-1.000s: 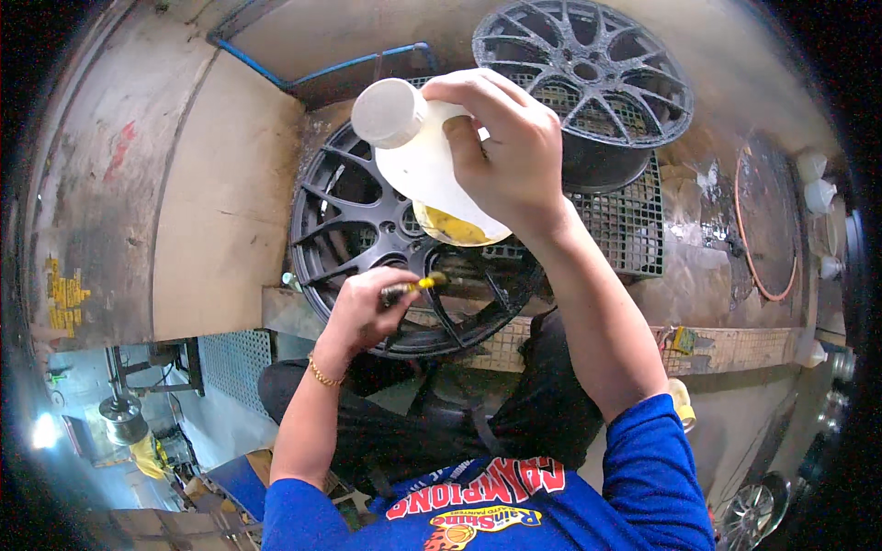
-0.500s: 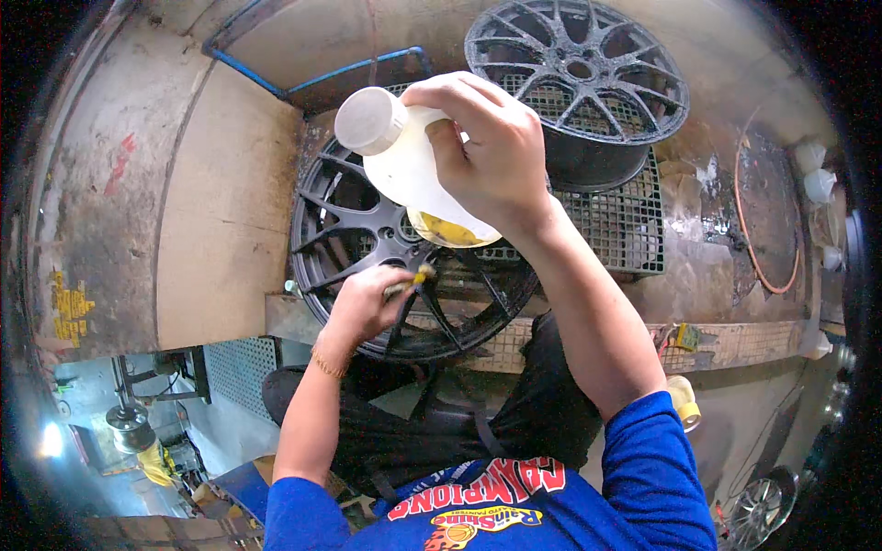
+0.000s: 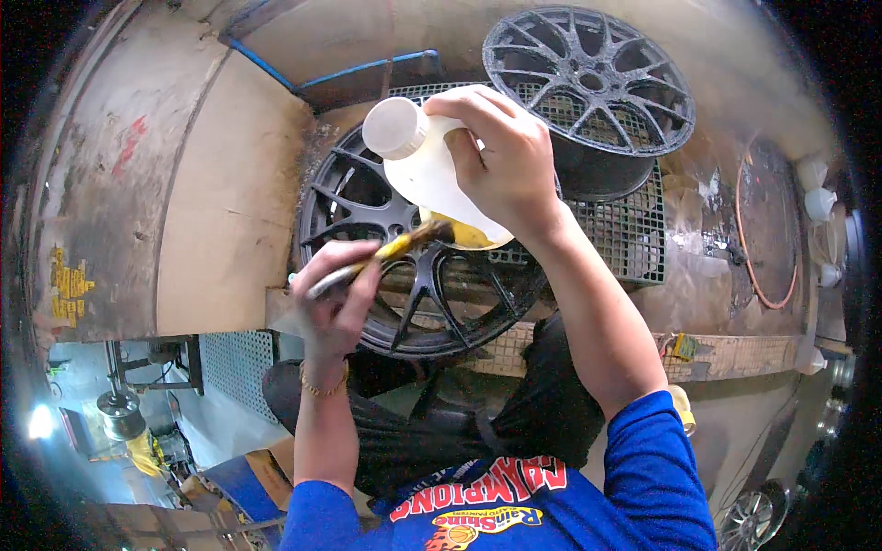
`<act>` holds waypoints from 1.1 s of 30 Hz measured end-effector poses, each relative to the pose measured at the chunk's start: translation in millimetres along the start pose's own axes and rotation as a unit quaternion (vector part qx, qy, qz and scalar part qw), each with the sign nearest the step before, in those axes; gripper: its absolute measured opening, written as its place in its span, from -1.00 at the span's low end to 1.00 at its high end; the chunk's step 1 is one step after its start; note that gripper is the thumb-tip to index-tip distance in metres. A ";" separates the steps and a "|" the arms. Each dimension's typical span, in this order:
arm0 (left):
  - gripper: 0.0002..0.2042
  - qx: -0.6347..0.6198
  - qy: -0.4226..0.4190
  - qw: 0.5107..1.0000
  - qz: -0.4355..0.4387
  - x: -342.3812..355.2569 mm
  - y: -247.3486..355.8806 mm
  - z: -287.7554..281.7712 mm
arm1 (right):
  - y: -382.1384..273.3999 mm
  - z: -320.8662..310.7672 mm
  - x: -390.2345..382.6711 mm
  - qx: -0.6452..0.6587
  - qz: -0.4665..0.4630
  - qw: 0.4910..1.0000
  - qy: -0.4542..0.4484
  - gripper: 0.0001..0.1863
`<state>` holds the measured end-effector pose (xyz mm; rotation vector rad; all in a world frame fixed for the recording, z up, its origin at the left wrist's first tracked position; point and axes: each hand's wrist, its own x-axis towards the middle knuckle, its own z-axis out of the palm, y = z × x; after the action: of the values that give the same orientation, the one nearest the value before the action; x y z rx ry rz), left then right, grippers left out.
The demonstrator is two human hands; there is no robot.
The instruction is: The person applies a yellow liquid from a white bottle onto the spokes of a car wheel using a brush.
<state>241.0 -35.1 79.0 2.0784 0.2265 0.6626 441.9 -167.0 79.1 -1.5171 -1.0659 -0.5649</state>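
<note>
My right hand (image 3: 505, 156) grips a translucent white plastic bottle (image 3: 418, 174) with a wide white cap, held tilted above a dark wheel rim (image 3: 424, 275). Something yellow shows in the bottle's lower part. My left hand (image 3: 335, 294) is closed round a paintbrush (image 3: 395, 248) with a yellow band and dark bristles. The bristle end overlaps the bottle's lower edge; I cannot tell whether they touch. The spoked wheel rim lies face up beneath both hands, partly hidden by them and the bottle.
A second wheel rim (image 3: 593, 83), grey and spoked, rests at the back right on a black grid rack (image 3: 634, 230). Along the left rises a stained panel (image 3: 220, 202). An orange hose (image 3: 742, 220) curves at the right. Another wheel (image 3: 755, 519) is at the lower right.
My left hand has drawn back left and turned, lifting the brush from the wheel's spokes to the bottle's lower edge. The bottle has shifted slightly right and down in view.
</note>
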 end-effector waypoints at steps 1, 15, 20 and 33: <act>-0.84 0.005 -0.015 1.000 -0.010 7.0 -3.4 6.5 | -0.3 1.5 0.5 0.009 -0.009 1.000 0.000 -0.74; -0.89 -0.051 0.080 0.982 -0.165 -7.3 -12.7 12.5 | 2.7 4.1 -2.4 0.025 0.006 1.000 -0.016 -0.74; -0.89 0.002 0.097 0.982 -0.164 -46.5 -9.2 7.9 | 3.6 -0.7 -3.2 0.012 0.014 1.000 -0.019 -0.75; -0.89 0.041 -0.022 0.990 -0.136 -119.5 -11.5 83.8 | 5.3 -2.5 -1.8 0.015 0.011 1.000 -0.008 -0.75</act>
<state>186.8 -136.9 -11.3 2.0869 0.5104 0.4480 446.1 -169.6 75.5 -1.5071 -1.0648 -0.5195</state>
